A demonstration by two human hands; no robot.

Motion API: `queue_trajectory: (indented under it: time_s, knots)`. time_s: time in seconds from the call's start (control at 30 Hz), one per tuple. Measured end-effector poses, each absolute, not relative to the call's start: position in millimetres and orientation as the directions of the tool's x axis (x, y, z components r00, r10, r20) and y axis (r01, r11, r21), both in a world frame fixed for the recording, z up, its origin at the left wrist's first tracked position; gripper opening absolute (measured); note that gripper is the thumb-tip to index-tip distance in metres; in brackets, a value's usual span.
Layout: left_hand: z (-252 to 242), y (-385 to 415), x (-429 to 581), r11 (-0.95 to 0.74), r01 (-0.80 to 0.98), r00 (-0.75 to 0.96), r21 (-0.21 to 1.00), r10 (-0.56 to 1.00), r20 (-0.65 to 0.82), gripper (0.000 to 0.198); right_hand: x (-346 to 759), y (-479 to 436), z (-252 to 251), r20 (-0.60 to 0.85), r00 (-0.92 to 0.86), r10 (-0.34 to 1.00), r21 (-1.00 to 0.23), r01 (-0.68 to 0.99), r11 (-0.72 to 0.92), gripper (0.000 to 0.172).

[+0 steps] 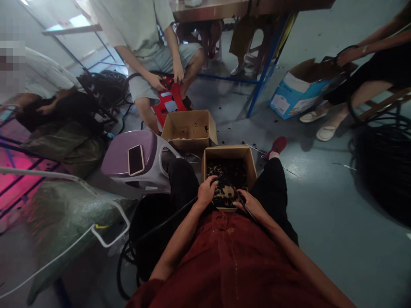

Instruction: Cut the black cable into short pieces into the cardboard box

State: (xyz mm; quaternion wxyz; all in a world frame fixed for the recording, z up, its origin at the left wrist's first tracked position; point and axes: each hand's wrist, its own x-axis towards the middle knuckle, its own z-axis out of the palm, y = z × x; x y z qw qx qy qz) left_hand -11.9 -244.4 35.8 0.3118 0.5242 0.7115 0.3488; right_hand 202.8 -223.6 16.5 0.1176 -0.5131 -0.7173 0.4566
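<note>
A long black rubber-like strip or tube [171, 218] comes up from a dark coil at my left side. It passes through my left hand [206, 191], whose thumb and fingers are closed on it. From there it arches over to my right hand [252, 204], also closed around it. Both hands are just above the near side of an open cardboard box [228, 151] between my knees. Many small black pieces [226, 167] are scattered over the bottom of that box. The strip's exact shape between my fingers is too dark to make out.
A second cardboard box [189, 140] stands just beyond. A phone [136, 160] lies on a purple-topped stool [112, 156] at left. Across from me, a person's hands [167, 81] work over a red stool [168, 102]. A blue carton [287, 96] and black coils [385, 171] are at right.
</note>
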Motion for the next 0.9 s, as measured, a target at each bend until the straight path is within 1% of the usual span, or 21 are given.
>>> queue_trajectory:
  time_s: [0.13,0.23,0.33,0.43,0.53,0.63,0.77,0.9]
  knots:
    - [29,-248,-12,0.245,0.549,-0.263,0.799,0.958,-0.113,0.028,207,-225,9,-0.343,-0.402,0.849,-0.778,0.628,-0.017,0.053]
    - [25,-247,-14,0.236,0.526,-0.28,0.817,0.955,-0.095,0.029,209,-224,6,-0.366,-0.359,0.859,-0.787,0.611,-0.08,0.053]
    - [22,-246,-15,0.224,0.5,-0.29,0.837,0.953,-0.082,0.03,210,-223,5,-0.384,-0.351,0.854,-0.794,0.598,-0.111,0.05]
    - [19,-245,-15,0.219,0.48,-0.298,0.85,0.952,-0.078,0.026,209,-224,7,-0.384,-0.389,0.838,-0.802,0.59,-0.094,0.045]
    - [18,-244,-15,0.214,0.444,-0.297,0.87,0.951,-0.083,0.022,207,-225,9,-0.373,-0.416,0.829,-0.803,0.593,-0.064,0.046]
    - [18,-243,-16,0.199,0.417,-0.285,0.887,0.955,-0.081,0.024,206,-226,13,-0.381,-0.408,0.83,-0.791,0.608,-0.064,0.047]
    - [16,-243,-18,0.179,0.402,-0.272,0.898,0.96,-0.07,0.026,206,-228,15,-0.371,-0.38,0.848,-0.791,0.608,-0.073,0.043]
    - [8,-241,-19,0.172,0.337,-0.288,0.926,0.955,-0.072,0.025,207,-229,15,-0.387,-0.397,0.832,-0.762,0.646,-0.047,0.044]
